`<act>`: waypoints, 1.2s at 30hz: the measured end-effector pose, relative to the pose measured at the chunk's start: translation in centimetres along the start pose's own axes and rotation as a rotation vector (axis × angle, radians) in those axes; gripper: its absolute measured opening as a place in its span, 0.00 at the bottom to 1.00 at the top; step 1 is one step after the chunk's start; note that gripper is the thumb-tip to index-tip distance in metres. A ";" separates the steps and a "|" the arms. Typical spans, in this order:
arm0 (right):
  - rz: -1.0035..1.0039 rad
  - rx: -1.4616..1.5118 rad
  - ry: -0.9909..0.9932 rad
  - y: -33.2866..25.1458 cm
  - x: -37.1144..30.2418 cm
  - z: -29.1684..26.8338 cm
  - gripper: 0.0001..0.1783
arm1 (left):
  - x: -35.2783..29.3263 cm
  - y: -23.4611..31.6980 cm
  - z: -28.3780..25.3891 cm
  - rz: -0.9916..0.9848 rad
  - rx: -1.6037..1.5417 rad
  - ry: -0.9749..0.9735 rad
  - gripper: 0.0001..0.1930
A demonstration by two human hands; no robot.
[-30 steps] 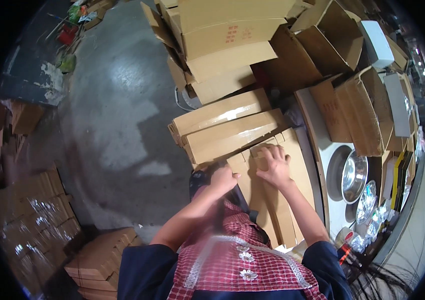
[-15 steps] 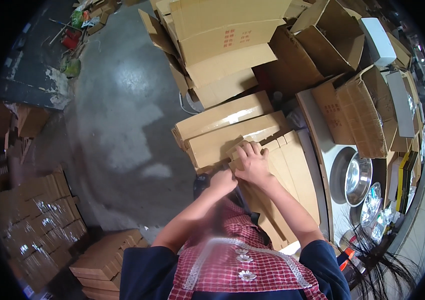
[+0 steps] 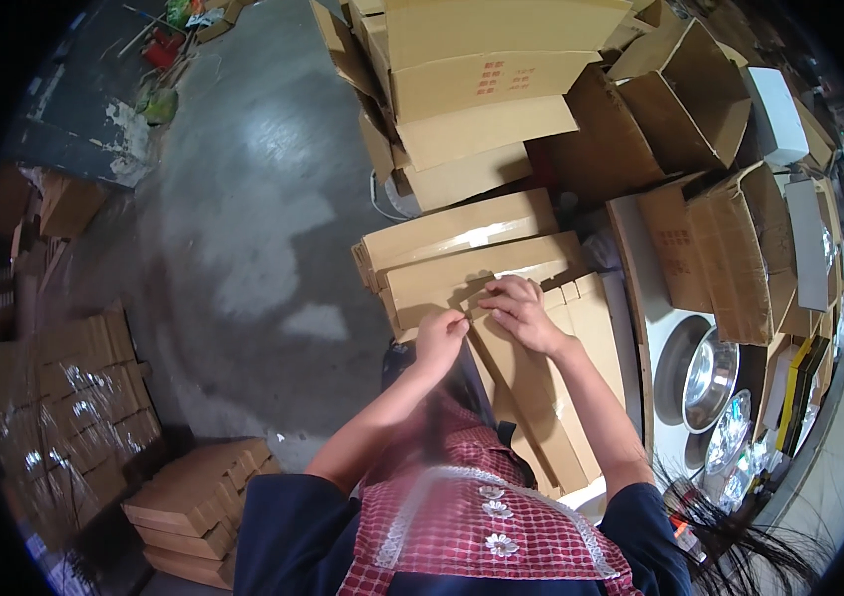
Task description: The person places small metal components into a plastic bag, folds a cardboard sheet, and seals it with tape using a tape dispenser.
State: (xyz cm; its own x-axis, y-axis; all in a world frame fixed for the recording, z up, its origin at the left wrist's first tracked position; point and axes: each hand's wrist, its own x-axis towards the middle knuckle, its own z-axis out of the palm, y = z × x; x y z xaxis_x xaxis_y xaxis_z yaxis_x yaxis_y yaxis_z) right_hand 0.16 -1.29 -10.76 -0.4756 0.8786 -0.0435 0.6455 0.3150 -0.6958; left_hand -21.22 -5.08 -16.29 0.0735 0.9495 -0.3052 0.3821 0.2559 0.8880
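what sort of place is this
Probably a packing workshop or warehouse: a tall stack of brown cardboard wrapped in clear plastic, large open brown cardboard boxes and long folded brown cardboard at the worker's front suggest it.

Passage: grey floor point(image 3: 233, 228), 10 o'clock from left hand point(image 3: 439, 341). Obstacles: taped cardboard point(image 3: 461, 266), 12 to 1; steel bowl point(image 3: 712, 375), 3.

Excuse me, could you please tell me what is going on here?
Someone in a red checked apron is handling a narrow folded cardboard piece with both bare hands. The left hand is at its far left corner and the right hand is over its far end; their exact grip is unclear. The piece lies on flattened cardboard, with taped cardboard just beyond.
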 end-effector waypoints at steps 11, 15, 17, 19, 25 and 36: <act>0.374 0.531 -0.071 1.3 2.2 -1.2 0.21 | 0.7 -0.6 1.0 -0.386 -0.563 -0.106 0.03; 0.304 0.349 -0.098 1.3 2.4 -1.4 0.24 | 0.7 -0.6 1.0 -0.401 -0.568 -0.113 0.03; 0.285 0.433 -0.055 1.7 2.4 -0.9 0.28 | 0.6 -0.3 1.1 -0.384 -0.600 -0.082 0.04; 0.268 0.447 -0.030 1.8 2.2 -0.6 0.29 | 0.2 1.1 0.9 -0.394 -0.627 -0.015 0.05; 0.106 0.325 0.012 1.5 1.4 -0.8 0.24 | -0.4 1.2 0.5 -0.125 -0.584 0.081 0.13; 0.000 -0.023 0.172 2.8 -0.3 0.7 0.14 | -2.0 5.3 0.1 0.228 0.391 0.128 0.12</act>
State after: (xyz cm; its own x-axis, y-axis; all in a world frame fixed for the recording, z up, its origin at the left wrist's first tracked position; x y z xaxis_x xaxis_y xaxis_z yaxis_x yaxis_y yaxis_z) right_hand 1.73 -0.94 -13.22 -0.3677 0.9264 0.0810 0.6601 0.3214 -0.6789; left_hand -19.25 -5.68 -11.02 0.0909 0.9946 -0.0501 0.6897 -0.0266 0.7236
